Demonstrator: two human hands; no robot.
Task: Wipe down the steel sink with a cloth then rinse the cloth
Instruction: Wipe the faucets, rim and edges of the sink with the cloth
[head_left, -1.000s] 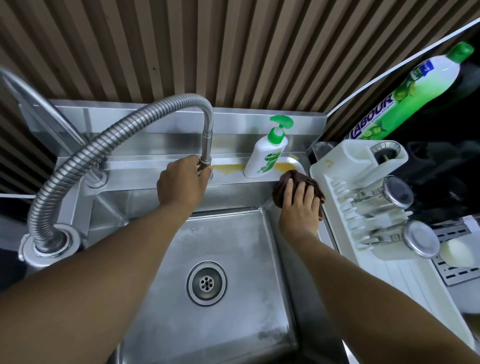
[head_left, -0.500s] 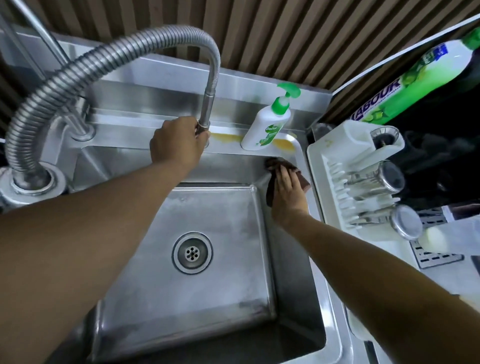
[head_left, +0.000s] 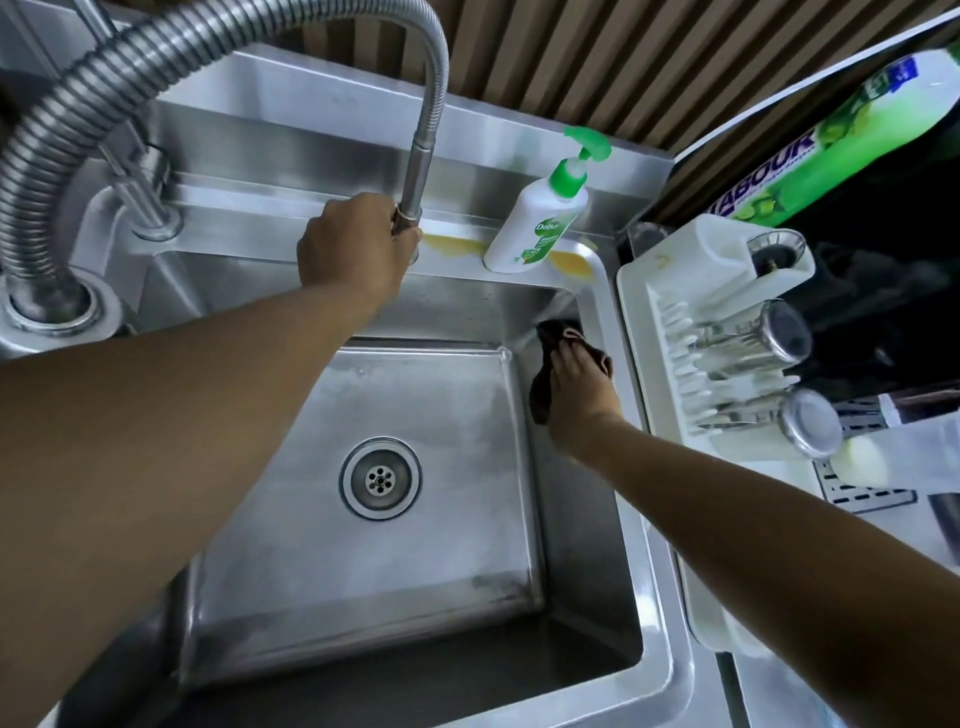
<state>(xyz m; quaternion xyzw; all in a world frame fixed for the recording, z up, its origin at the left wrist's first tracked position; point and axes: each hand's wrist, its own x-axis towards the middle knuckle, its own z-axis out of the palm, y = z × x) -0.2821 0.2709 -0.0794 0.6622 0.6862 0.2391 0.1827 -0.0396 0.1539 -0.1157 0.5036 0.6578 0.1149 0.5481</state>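
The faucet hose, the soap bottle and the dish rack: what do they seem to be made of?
The faucet hose: metal, probably steel, shiny; its ribbed coils reflect light.
The soap bottle: white plastic, it seems, smooth and opaque, with a green pump.
The dish rack: likely white plastic, matte, with moulded prongs.

Stainless steel sink unit (head_left: 662, 639), square basin, with a round perforated steel drain (head_left: 381, 478) at the centre of its floor. On the back ledge at 1 o'clock stands a white plastic pump bottle with a green top (head_left: 540, 223), in a yellow patch (head_left: 452, 243) spread along the ledge. A corrugated steel hose tap (head_left: 104, 75) rises from its base at 9 o'clock. A dark brown cloth (head_left: 541, 392) lies against the basin's right inner wall at 2 o'clock. A white plastic dish rack (head_left: 649, 291) sits just beside the right rim at 3 o'clock.
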